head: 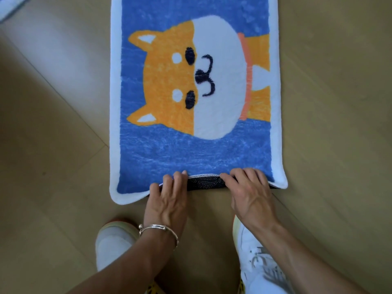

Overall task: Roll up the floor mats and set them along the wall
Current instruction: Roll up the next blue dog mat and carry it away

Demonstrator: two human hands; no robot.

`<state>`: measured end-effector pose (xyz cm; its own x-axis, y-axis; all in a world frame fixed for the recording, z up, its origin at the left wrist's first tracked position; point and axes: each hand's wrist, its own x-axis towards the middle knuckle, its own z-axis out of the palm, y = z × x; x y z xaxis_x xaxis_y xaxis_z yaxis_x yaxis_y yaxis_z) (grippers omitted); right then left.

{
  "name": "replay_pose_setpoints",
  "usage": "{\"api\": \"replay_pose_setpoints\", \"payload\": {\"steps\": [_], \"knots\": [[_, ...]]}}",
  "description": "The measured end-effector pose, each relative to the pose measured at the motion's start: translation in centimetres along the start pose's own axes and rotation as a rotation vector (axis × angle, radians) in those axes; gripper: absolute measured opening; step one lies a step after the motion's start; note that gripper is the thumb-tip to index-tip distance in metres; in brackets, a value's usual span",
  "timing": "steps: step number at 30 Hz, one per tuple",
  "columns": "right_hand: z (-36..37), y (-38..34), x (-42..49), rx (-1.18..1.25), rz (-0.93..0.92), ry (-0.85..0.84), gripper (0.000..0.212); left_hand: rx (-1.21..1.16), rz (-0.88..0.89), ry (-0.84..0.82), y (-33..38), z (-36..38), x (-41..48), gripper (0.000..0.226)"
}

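Note:
A blue floor mat [191,153] with a white border and an orange-and-white dog picture lies flat on the wooden floor, stretching away from me. Its near edge is folded over onto the blue face, showing a strip of black dotted backing [204,183]. My left hand [168,198] grips that folded edge left of the middle, fingers curled over it. My right hand [248,187] grips the same edge to the right, fingertips tucked on the fold. The mat's two near corners still lie flat.
Both of my white shoes stand just behind the mat, the left one [112,245] and the right one [256,259]. A corner of another blue-and-white mat [10,7] shows at the top left. Pale wooden floor [53,124] surrounds the mat.

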<state>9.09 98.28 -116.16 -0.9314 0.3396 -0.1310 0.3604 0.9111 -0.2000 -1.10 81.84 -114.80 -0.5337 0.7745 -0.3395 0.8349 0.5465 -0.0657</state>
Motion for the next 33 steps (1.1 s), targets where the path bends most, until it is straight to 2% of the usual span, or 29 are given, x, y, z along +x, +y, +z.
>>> {"api": "replay_pose_setpoints", "payload": {"steps": [3, 6, 8, 12, 14, 18, 21, 23, 25, 27, 30, 33], "knots": [[0.2, 0.6, 0.3, 0.079, 0.019, -0.021, 0.037, -0.138, -0.034, 0.048, 0.1, 0.7, -0.6, 0.060], [0.1, 1.1, 1.1, 0.179, 0.026, -0.032, 0.023, -0.253, 0.058, 0.144, -1.5, 2.1, -0.4, 0.053], [-0.3, 1.5, 1.8, 0.249, 0.033, -0.085, 0.023, -0.341, 0.084, 0.157, -2.7, 2.4, 0.3, 0.054], [-0.7, 2.1, 2.6, 0.307, 0.060, -0.219, 0.027, -0.395, 0.094, 0.089, -3.8, 1.2, 2.2, 0.027], [-0.4, 2.1, 2.5, 0.228, 0.032, -0.162, 0.028, -0.424, 0.073, 0.030, -4.2, -0.3, 3.3, 0.019], [-0.3, 1.3, 1.5, 0.077, 0.046, -0.035, 0.026, -0.464, -0.048, -0.227, -5.6, -2.2, 5.4, 0.023], [-0.3, 0.7, 1.1, 0.077, 0.093, -0.083, 0.037, -0.626, -0.162, -0.418, -6.7, -2.8, 7.2, 0.020], [-0.7, 0.9, 1.5, 0.087, 0.062, -0.147, 0.050, -0.733, -0.219, -0.535, -7.1, -2.6, 8.1, 0.010], [-1.3, 1.3, 2.7, 0.134, 0.080, -0.265, 0.046, -0.781, -0.264, -0.561, -7.0, -2.6, 8.4, 0.009], [-1.5, 1.6, 3.8, 0.161, 0.124, -0.365, 0.032, -0.727, -0.275, -0.511, -6.4, -2.4, 8.1, 0.016], [-1.0, 1.4, 4.0, 0.158, 0.095, -0.189, 0.023, -0.495, -0.173, -0.270, -5.3, -2.3, 6.4, 0.017], [-0.5, 0.6, 3.7, 0.050, 0.092, -0.044, 0.028, -0.337, -0.175, -0.116, -4.8, -2.2, 5.5, 0.024]]}}
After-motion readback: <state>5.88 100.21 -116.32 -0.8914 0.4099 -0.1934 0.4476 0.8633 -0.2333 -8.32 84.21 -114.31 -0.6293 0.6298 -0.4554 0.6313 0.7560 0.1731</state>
